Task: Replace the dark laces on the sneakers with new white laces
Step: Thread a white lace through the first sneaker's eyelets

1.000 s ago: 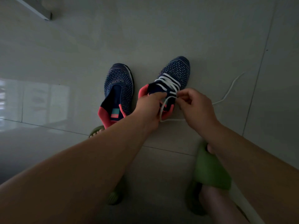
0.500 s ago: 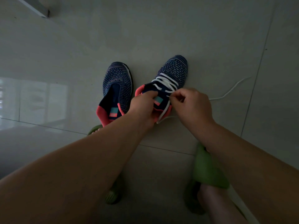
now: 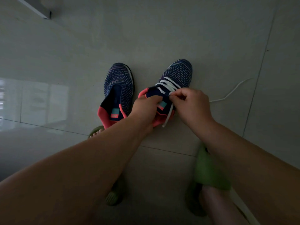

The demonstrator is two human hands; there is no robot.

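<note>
Down on the floor (image 3: 162, 38), left hand (image 3: 144, 109) grips the laced sneaker (image 3: 177, 75) by its collar, right hand (image 3: 191, 104) just beside it pinching the white lace (image 3: 168, 86); unlaced sneaker (image 3: 119, 88) left of both

Left hand (image 3: 146, 109): forearm bare, reaching forward from lower left; fingers curled downward in a grip, knuckles up, fingertips (image 3: 156, 99) pointing toward the right hand.
Right hand (image 3: 190, 104): forearm bare, entering from lower right; wrist bent inward; thumb and forefinger pinched together at the grip, remaining fingers curled beside it.
The two grips sit just beside each other, nearly touching.
</note>
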